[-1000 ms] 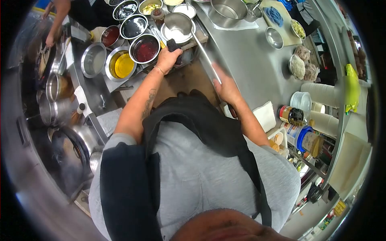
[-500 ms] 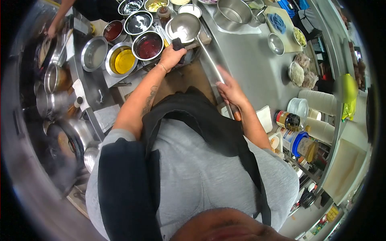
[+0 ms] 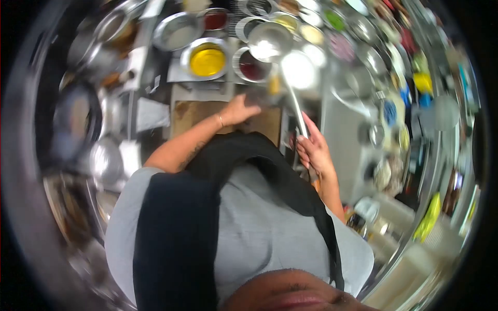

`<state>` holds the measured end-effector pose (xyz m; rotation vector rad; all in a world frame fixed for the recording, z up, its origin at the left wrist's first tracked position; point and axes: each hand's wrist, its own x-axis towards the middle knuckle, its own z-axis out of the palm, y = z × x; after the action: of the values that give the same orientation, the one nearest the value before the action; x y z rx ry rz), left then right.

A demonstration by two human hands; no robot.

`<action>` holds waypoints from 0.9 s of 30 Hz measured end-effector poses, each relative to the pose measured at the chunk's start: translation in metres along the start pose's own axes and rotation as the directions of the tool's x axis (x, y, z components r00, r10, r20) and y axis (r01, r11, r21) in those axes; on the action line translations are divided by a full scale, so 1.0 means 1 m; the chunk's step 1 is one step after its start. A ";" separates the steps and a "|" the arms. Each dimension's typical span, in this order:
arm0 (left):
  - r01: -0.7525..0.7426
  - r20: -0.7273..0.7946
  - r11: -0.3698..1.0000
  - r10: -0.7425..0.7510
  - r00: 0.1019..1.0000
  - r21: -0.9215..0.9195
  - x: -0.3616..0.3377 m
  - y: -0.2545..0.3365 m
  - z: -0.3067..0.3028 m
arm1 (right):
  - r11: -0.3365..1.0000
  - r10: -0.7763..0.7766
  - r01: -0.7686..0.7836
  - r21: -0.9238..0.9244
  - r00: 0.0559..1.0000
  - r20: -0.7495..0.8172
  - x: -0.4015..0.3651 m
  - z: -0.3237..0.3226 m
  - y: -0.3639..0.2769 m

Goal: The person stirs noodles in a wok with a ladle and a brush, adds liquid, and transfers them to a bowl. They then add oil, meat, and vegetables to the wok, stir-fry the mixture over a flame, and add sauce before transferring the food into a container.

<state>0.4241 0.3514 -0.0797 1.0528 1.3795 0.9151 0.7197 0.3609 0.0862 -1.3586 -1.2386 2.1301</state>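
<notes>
My right hand [image 3: 317,151] is closed around the long metal handle of a large ladle [image 3: 271,40], just above its wooden end. The ladle's wide bowl is raised near the bowls at the back. My left hand [image 3: 238,110] is above the brown floor, its fingers curled at a dark cloth [image 3: 261,96] that is smeared by motion. Ahead of it stand a steel bowl of dark red sauce [image 3: 252,70] and a steel bowl of yellow oil [image 3: 207,59].
A bowl of cloudy liquid [image 3: 178,36] and one of red sauce [image 3: 215,20] stand further back. Steel counter [image 3: 340,140] runs along my right, with a small steel bowl [image 3: 375,135] on it. At left is a dark pan [image 3: 78,119].
My view has swung left. My left hand has drawn back from the sauce bowls with the dark cloth. The right hand still holds the ladle, now steeper.
</notes>
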 end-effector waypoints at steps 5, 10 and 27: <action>0.095 -0.445 0.977 -0.173 0.879 -0.193 -0.118 -0.063 -0.090 | 0.980 0.033 0.039 -0.193 0.934 0.357 0.071 0.106 -0.047; -0.204 -0.681 0.722 -0.462 0.568 -0.661 -0.222 -0.087 -0.169 | 0.955 0.101 0.124 -0.270 0.719 0.688 0.157 0.284 -0.063; -0.774 -0.659 0.329 -0.737 0.146 -0.540 -0.326 -0.145 -0.490 | 0.301 -0.170 0.920 -0.253 0.313 0.934 0.255 0.675 -0.081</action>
<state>-0.0819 0.0187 -0.0782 -1.0004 1.2003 2.3946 0.0046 0.2422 0.1203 0.3037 -2.7462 1.4308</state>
